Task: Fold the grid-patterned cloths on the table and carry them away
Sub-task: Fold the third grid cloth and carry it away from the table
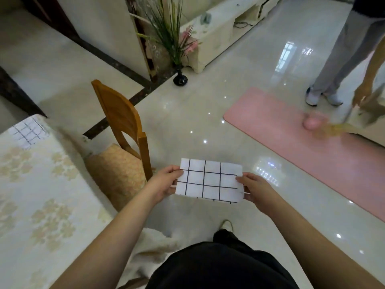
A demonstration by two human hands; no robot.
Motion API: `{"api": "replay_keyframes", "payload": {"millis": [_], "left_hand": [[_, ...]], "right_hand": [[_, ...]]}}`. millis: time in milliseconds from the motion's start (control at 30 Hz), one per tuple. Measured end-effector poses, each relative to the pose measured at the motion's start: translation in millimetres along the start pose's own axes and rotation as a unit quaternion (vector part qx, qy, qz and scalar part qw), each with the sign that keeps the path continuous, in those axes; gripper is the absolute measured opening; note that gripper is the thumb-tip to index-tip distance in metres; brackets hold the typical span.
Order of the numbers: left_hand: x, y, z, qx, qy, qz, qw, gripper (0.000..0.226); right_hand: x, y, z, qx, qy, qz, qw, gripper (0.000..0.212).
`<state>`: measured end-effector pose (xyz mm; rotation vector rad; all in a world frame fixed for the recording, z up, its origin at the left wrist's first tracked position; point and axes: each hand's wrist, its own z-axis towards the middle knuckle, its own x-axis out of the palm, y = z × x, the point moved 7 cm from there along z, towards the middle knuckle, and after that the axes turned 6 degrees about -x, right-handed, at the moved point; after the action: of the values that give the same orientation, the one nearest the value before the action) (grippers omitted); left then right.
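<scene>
The fingers of the left hand (166, 182) and right hand (253, 187) lie hidden under the folded cloth (209, 179). A second cloth (29, 132) on the table (41, 195) shows only one corner. The standing person (341, 59) is cut off above the waist; things at their feet are blurred

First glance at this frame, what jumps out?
Dead centre, a folded grid-patterned cloth held over the glossy floor, the left hand and right hand each with a grip on one short end. To the right, a pink mat lies on the floor with another person standing at its far end. On the left, a second grid cloth lies on the table, beside a wooden chair.
</scene>
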<state>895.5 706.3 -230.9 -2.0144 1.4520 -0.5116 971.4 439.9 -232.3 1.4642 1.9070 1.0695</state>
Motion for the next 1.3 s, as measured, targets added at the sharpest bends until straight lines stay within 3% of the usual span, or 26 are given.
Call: {"api": "replay_keyframes", "payload": {"millis": [267, 600, 900, 1300], "left_hand": [[19, -68, 37, 0.013, -0.056, -0.047, 0.997, 0.012], [4, -140, 91, 0.023, -0.073, -0.064, 0.995, 0.023], [-56, -220, 164, 0.038, -0.089, -0.089, 0.991, 0.006], [-160, -288, 208, 0.047, -0.15, -0.14, 0.978, 0.018]], "right_hand": [[-12, 77, 86, -0.012, 0.054, -0.041, 0.998, 0.01], [7, 148, 187, -0.027, 0.075, -0.064, 0.995, 0.012], [81, 214, 285, -0.034, 0.093, -0.073, 0.992, 0.01], [202, 285, 385, -0.053, 0.165, -0.127, 0.977, 0.009]]}}
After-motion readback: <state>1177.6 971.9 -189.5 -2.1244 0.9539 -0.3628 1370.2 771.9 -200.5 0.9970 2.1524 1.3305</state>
